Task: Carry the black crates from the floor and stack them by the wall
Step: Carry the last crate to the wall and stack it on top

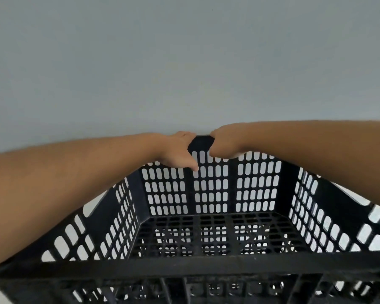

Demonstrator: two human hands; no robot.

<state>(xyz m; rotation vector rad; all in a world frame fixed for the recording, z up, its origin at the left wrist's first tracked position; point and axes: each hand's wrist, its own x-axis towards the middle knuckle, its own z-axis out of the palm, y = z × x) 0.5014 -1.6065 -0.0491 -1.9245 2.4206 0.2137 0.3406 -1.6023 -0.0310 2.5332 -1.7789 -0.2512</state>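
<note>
Fingers of both hands curl over the far rim of a black crate [208,227], clamped on it side by side at about the 12 o'clock edge of the crate's opening. On the left hand [180,150] the fingers hook over the top edge out of sight behind the rim, while the thumb [192,165] presses down against the inner face of the far wall. On the right hand [225,143] the fingers wrap the same rim just to the right; their tips are hidden behind the edge. A short stretch of bare rim shows between the two hands, so they sit close together but apart.

Both bare forearms reach across the open top of the crate, the left one coming in from 9 o'clock and the right one from 3 o'clock. The crate fills the lower half of the view, its slotted walls and grid floor seen from above, its near rim running across at 6 o'clock. Its far wall lies close against a plain pale grey wall [184,62], which shows through the slots. Whether the two touch cannot be told.
</note>
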